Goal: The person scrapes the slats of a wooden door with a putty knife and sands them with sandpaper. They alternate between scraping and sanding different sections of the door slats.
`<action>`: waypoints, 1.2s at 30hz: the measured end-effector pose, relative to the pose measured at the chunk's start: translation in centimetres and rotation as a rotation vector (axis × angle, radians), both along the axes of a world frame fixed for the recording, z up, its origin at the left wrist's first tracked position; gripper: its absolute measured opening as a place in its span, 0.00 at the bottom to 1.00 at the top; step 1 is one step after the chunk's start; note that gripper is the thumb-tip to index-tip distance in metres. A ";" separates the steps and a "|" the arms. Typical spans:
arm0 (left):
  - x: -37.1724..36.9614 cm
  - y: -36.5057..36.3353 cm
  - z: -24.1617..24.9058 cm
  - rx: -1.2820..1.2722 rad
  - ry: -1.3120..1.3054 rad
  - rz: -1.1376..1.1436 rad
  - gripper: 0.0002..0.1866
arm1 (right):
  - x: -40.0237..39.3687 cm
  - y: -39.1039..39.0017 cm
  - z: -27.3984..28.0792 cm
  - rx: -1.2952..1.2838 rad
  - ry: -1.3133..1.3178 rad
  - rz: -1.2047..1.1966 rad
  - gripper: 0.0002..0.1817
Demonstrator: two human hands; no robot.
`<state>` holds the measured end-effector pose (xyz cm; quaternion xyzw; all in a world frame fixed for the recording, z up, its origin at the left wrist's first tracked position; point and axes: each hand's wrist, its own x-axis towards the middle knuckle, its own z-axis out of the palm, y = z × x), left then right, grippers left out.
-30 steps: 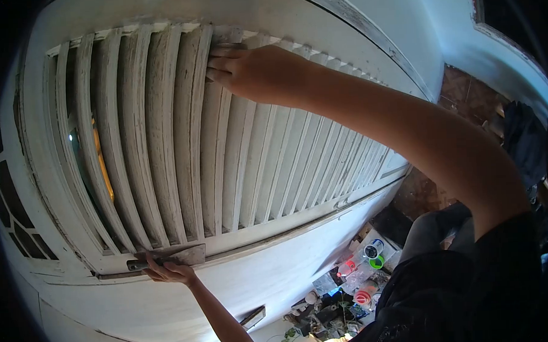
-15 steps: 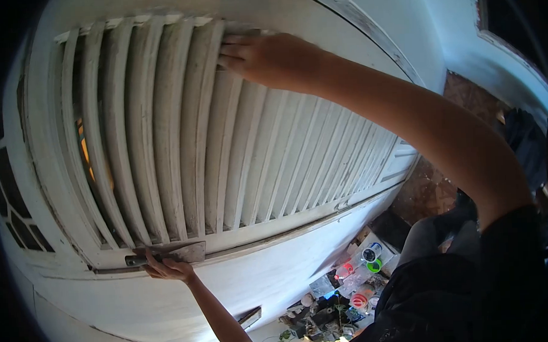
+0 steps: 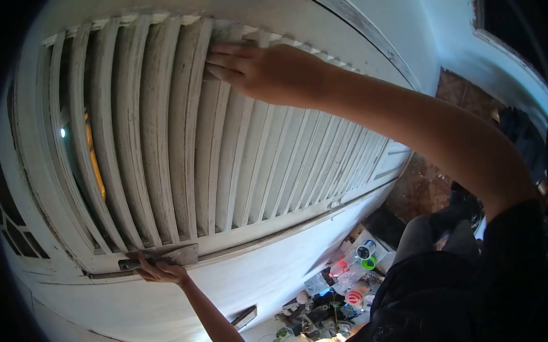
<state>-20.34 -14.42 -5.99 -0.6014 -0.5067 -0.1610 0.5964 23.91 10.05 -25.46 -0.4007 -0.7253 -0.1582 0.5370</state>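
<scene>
My left hand grips a putty knife by its dark handle. Its broad, stained metal blade lies along the lower frame of a white louvred door panel, at the slat ends. Further up the picture, my right hand reaches into the gap between two slats near their upper ends. Its fingers are pressed together against a slat. A greyish edge shows around the fingers, but I cannot tell what it is. The slats look dusty and worn.
Bottles and jars, among them a red-lidded jar and a green-rimmed container, stand close to my legs. Clutter with leaves lies beside them. Reddish floor tiles show at the right.
The door panel has shifted slightly left in view. My right hand sits a little lower and further left in the picture, still at the slats. My left hand keeps its hold on the putty knife.
</scene>
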 end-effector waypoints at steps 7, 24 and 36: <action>0.2 0.4 -0.1 0.007 0.049 -0.003 0.31 | 0.7 1.1 1.2 -0.215 -0.150 0.117 0.22; 0.5 0.5 -0.1 0.011 0.060 -0.018 0.32 | 1.6 0.6 2.6 -0.233 -0.195 0.017 0.25; 0.3 0.4 -0.1 0.011 0.054 -0.013 0.32 | 0.3 0.1 1.0 -0.148 -0.059 0.003 0.19</action>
